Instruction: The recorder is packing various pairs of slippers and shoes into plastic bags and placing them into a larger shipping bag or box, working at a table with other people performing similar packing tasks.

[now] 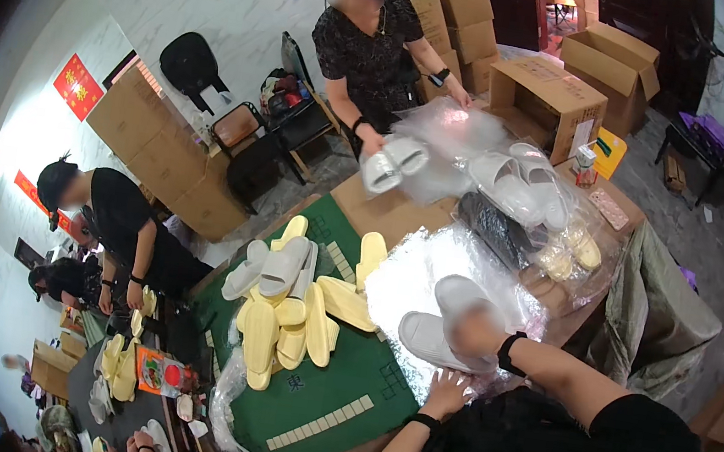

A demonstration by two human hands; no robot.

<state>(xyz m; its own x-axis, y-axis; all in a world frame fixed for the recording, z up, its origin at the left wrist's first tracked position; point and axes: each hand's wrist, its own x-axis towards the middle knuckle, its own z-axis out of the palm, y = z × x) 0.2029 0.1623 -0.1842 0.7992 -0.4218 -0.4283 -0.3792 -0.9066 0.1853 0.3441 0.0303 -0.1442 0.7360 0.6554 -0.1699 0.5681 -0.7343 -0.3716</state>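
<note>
Two grey slippers lie on a shiny silver sheet (399,291) in front of me: an upper slipper (457,290) and a lower slipper (428,337), side by side with toes pointing left. My right hand (475,330) is over their right-hand parts; it is blurred, and its fingers cannot be made out. Near the sheet's front edge, my left hand (448,393) rests with fingers stretched out, just below the lower slipper. It holds nothing that I can see.
Yellow slippers (258,341) and grey slippers (284,266) are piled on the green table mat (331,448), beside a row of tiles (320,422). Across the table, a person (373,52) holds grey slippers (394,164) and clear plastic. Bagged slippers (515,187) and an open carton (551,100) stand beyond.
</note>
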